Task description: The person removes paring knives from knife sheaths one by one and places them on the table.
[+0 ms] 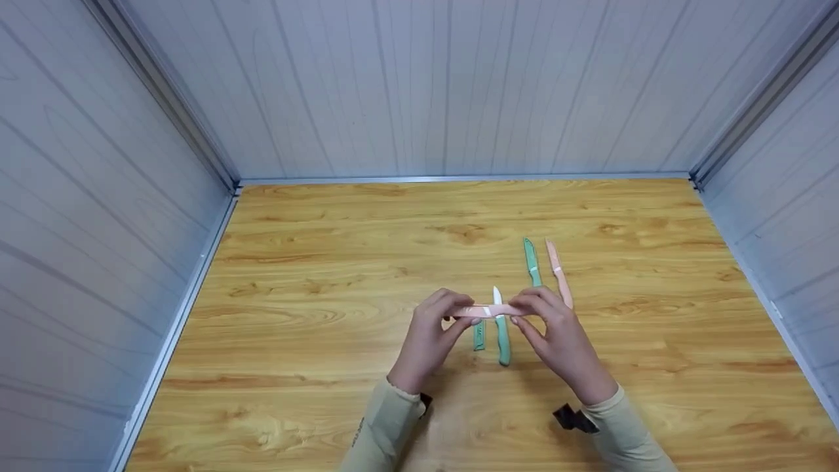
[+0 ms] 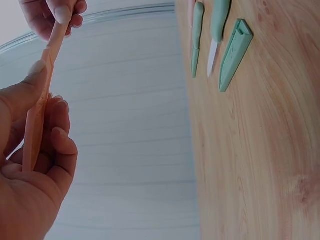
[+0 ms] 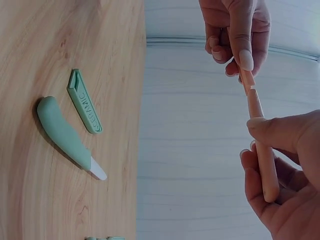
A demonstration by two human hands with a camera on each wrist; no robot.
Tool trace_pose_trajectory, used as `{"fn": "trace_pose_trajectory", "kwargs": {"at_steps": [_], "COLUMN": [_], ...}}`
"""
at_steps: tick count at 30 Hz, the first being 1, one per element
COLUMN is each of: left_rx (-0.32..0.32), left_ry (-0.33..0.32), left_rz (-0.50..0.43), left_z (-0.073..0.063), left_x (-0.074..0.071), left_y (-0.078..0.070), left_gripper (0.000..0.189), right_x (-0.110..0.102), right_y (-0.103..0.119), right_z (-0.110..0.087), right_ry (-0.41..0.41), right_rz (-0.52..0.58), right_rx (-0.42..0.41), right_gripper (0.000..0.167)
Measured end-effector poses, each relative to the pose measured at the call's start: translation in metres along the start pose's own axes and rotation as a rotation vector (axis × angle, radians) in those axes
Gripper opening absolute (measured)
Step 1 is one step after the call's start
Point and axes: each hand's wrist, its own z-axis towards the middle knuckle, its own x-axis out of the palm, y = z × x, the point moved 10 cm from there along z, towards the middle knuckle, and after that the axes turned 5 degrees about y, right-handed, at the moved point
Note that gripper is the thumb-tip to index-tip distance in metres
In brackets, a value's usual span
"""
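Both hands hold a pink paring knife above the table. My left hand [image 1: 426, 337] pinches its pink sheath [image 2: 36, 122] between thumb and fingers. My right hand [image 1: 560, 337] grips the pink knife's handle [image 3: 266, 165]. A pale gap shows where handle and sheath meet; most of the blade is hidden. Below the hands lies a green-handled knife [image 1: 503, 341] with its white blade bare. Just left of it is a green sheath [image 1: 479, 337], marked "CERAMIC" in the right wrist view.
Beyond the right hand, a sheathed green knife [image 1: 530, 254] and a sheathed pink knife [image 1: 556, 267] lie side by side on the wood-grain table [image 1: 314, 262]. Pale panel walls [image 1: 419, 85] enclose the table at the back and both sides.
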Motion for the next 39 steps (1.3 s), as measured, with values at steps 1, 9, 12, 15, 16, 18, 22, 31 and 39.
{"fn": "trace_pose_trajectory", "kwargs": {"at_steps": [1,9,12,15,16,18,22,31,39], "left_rx": [0.002,0.013,0.01,0.01,0.01,0.013,0.025,0.035,0.015], "left_ry": [0.003,0.014,0.004,-0.013,-0.019,-0.022,-0.016,-0.03,0.001], "left_rz": [-0.004,-0.045,-0.052,-0.057,-0.057,-0.063,-0.072,-0.056,-0.083], "left_z": [-0.0001,0.0008,0.0001,-0.0011,-0.0015,-0.002,-0.0012,0.0002,0.0013], "left_x": [0.0008,0.0031,0.0025,0.0013,0.0011,0.0015,0.0035,0.0029,0.0044], "left_y": [-0.0003,-0.001,0.0004,0.0012,0.0014,0.0016,0.0007,-0.0015,0.0018], "left_gripper": [0.02,0.016,0.016,0.017,0.017,0.018,0.017,0.018,0.017], "right_x": [0.0001,0.0017,0.0022,0.0033,0.0036,0.0038,0.0021,0.0018,0.0019], "right_y": [-0.0003,-0.0034,-0.0034,-0.0032,-0.0031,-0.0033,-0.004,-0.007,-0.0092], "right_z": [0.0001,0.0004,0.0006,0.0007,0.0006,0.0001,-0.0002,-0.0023,-0.0017], "right_ry": [0.002,0.031,0.034,0.038,0.039,0.04,0.032,0.028,0.043], "right_rz": [0.001,0.004,-0.004,-0.013,-0.015,-0.014,-0.005,0.01,0.008], "right_rx": [0.001,0.015,0.018,0.019,0.019,0.02,0.022,0.034,0.052], "right_gripper": [0.026,0.027,0.027,0.027,0.027,0.027,0.024,0.023,0.022]}}
